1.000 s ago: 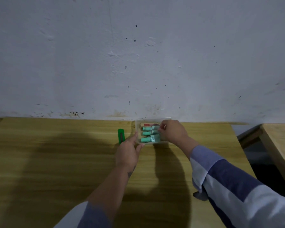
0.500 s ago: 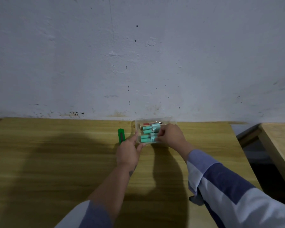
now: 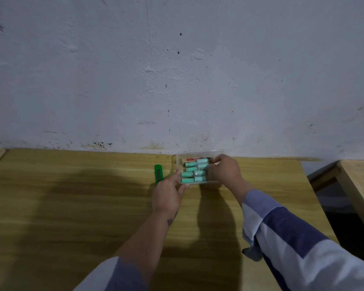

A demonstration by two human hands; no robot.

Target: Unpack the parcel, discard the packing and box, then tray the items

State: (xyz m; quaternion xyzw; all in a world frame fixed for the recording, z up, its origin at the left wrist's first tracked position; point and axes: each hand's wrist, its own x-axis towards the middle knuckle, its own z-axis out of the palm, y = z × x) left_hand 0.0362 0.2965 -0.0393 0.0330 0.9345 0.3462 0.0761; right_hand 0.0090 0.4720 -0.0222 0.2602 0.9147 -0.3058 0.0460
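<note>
A clear rectangular plastic tray point(image 3: 199, 153) of teal cylindrical items point(image 3: 192, 175) is set at the far edge of the wooden table point(image 3: 72, 206). Its near-left corner is gripped by the left hand point(image 3: 167, 195), thumb and fingers curled. Curled right hand point(image 3: 226, 171) fingers are laid on the right side; whether an item is pinched cannot be told. A green utility knife point(image 3: 158, 173) lies just left.

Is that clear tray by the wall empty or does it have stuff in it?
It holds stuff: the clear tray has teal cylinders lying inside, plus something red at the back.

Scuffed white wall point(image 3: 177, 80); wooden table point(image 3: 72, 206).
</note>
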